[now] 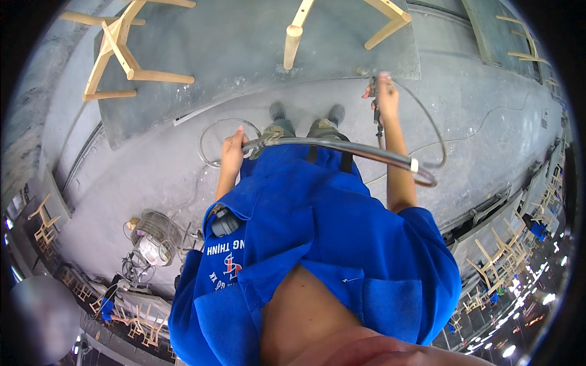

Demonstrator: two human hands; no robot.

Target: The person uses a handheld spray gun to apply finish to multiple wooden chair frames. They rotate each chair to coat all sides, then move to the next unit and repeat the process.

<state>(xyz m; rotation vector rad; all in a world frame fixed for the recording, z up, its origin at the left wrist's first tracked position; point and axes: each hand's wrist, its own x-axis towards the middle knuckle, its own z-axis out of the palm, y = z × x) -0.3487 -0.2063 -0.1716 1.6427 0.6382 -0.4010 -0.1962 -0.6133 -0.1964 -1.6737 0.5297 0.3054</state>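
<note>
My right hand (388, 96) is closed around a dark spray gun (376, 114), held out ahead and to the right. Its front end is blurred, and a hose drops from the fitting under its handle. At the left, my left hand (233, 147) grips a bundle of grey hose (342, 145). The bundle runs across in front of my waist to the right, where a white band wraps it and it loops back. Another hose loop hangs beside my left hand. A pale wooden leg frame (293, 46) stands on the grey board ahead, its upper part cut off by the picture's edge.
A second wooden frame (116, 55) is at the far left of the grey board (244, 49). Thin hose (482, 122) trails over the floor at right. Behind me on the left stands a round container (152, 235) amid tangled lines. More wooden frames (503, 253) line the right rear.
</note>
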